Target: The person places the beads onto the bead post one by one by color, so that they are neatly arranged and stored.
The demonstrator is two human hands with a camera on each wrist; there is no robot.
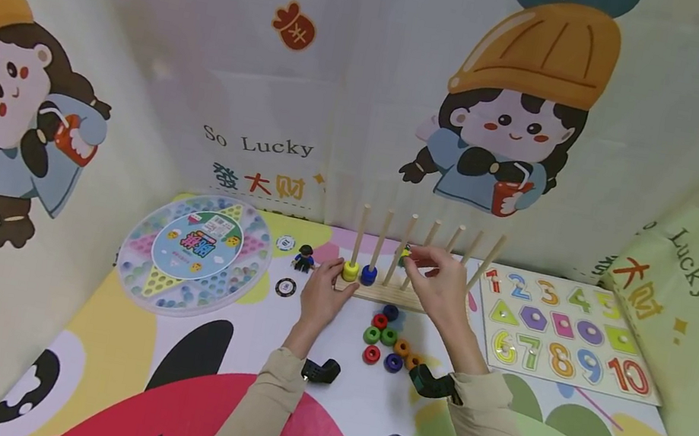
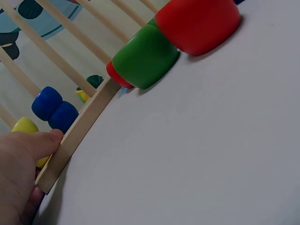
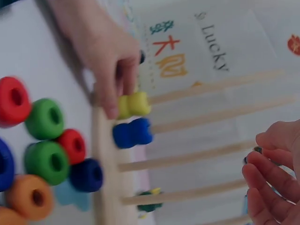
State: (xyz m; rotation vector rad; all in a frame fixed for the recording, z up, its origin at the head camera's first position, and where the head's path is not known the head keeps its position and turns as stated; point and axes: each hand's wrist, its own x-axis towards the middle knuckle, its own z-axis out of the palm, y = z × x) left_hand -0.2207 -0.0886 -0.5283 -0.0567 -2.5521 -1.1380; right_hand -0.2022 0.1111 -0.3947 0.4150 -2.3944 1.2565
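A wooden peg rack (image 2: 84, 129) with several upright pegs stands on the table. My left hand (image 1: 324, 297) grips the left end of its base, thumb along the front edge. Two yellow beads (image 3: 133, 104) are stacked on the leftmost peg, beside that hand. On the neighbouring peg sit two blue beads (image 3: 133, 133). Raised among the middle pegs, my right hand (image 1: 442, 284) has loosely bent fingers; in the right wrist view no bead shows between thumb and fingers. In front of the rack lie loose red (image 1: 371, 354), green (image 1: 371, 335), orange (image 1: 413, 361) and dark blue beads (image 1: 393, 363).
Left of the rack lie a round game board (image 1: 135, 252), a small toy figure (image 1: 304, 258) and two round chips, one black-rimmed (image 1: 285, 287). A number-and-shape puzzle board (image 1: 567, 347) lies on the right. Behind the pegs is a small green-and-yellow object (image 3: 150, 204). A printed curtain hangs behind.
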